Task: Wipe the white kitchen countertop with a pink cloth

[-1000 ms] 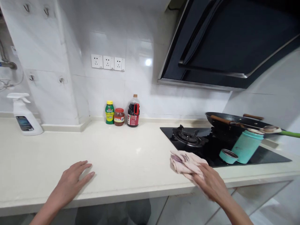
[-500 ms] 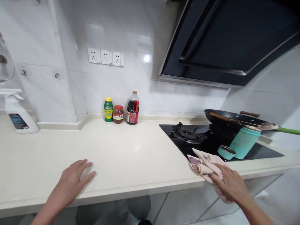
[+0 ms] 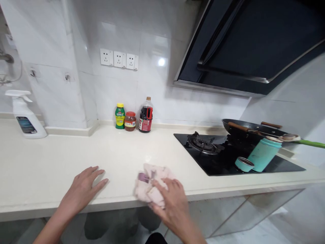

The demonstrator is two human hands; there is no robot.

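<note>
Cloth (image 3: 145, 190) gripped by the right hand (image 3: 175, 200) is being swept back from the stove (image 3: 218, 166), seemingly to wipe the counter (image 3: 122, 154), the left hand (image 3: 82, 186) being held spread.

cloth (image 3: 146, 189) on counter (image 3: 114, 156) | hob (image 3: 215, 166) right of cloth | jar (image 3: 130, 122) behind, between two bottles (image 3: 120, 117)

Open counter (image 3: 120, 166) between left hand (image 3: 82, 188) and cloth (image 3: 144, 189).
Behind stand a jar (image 3: 130, 122) and two bottles (image 3: 145, 117); rightward, flask (image 3: 264, 155) and wok (image 3: 255, 126) crowd the hob (image 3: 220, 165).
</note>
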